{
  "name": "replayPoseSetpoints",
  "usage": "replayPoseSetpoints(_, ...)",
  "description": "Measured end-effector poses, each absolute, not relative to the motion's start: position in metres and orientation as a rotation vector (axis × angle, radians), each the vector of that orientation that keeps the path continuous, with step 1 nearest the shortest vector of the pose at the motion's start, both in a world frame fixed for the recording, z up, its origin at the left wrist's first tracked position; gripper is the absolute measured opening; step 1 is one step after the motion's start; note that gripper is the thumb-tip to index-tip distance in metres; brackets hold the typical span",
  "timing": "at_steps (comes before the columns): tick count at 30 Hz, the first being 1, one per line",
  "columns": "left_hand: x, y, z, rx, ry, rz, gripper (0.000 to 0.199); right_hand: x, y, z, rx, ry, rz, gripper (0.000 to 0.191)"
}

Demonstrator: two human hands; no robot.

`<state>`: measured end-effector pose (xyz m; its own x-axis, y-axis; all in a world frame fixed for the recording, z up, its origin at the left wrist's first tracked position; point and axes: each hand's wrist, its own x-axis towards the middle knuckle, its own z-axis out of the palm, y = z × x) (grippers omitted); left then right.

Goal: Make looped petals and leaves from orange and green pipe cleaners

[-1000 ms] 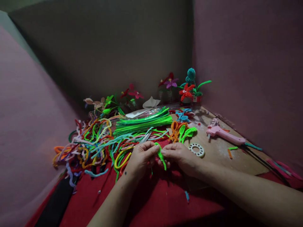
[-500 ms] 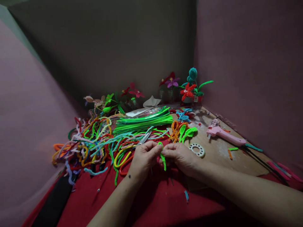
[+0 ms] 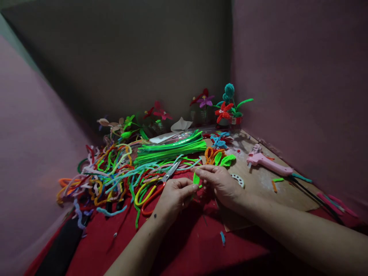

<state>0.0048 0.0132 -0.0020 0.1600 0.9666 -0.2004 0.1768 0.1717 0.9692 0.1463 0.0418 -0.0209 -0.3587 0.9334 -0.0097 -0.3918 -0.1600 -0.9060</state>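
Between my two hands is a small bright green pipe cleaner leaf (image 3: 196, 178), upright over the red cloth. My left hand (image 3: 176, 193) pinches its lower end between thumb and finger. At its top, the thumb and fingers of my right hand (image 3: 215, 178) close on the leaf's edge. Scissors (image 3: 170, 171) with red and yellow handles lie open-bladed just left of my left hand. Beyond my right hand are more green leaf shapes (image 3: 228, 160) and orange loops (image 3: 211, 155). A pale ring with holes (image 3: 240, 179) is partly hidden behind my right wrist.
Tangled colourful pipe cleaners (image 3: 106, 172) spread over the left side. A green bundle (image 3: 172, 148) lies at the middle back, before finished flowers (image 3: 224, 111). On the board (image 3: 261, 195) at right rests a pink glue gun (image 3: 270, 164). A black object (image 3: 61, 245) lies front left.
My left hand has moved down to the leaf's lower end, and my right hand has risen to its top. The leaf now shows a broader face. The view has shifted slightly.
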Motion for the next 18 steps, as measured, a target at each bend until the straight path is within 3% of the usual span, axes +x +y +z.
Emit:
replayPoseSetpoints(9, 0.008, 0.015, -0.013, 1.145, 1.297, 1.067, 0.024, 0.148, 0.044, -0.023, -0.948, -1.203, 1.417, 0.022)
replayPoseSetpoints(18, 0.006, 0.017, -0.017, 1.259, 1.352, 1.091, 0.026, 0.147, 0.044, -0.019, -0.928, -1.22, 1.367, 0.021)
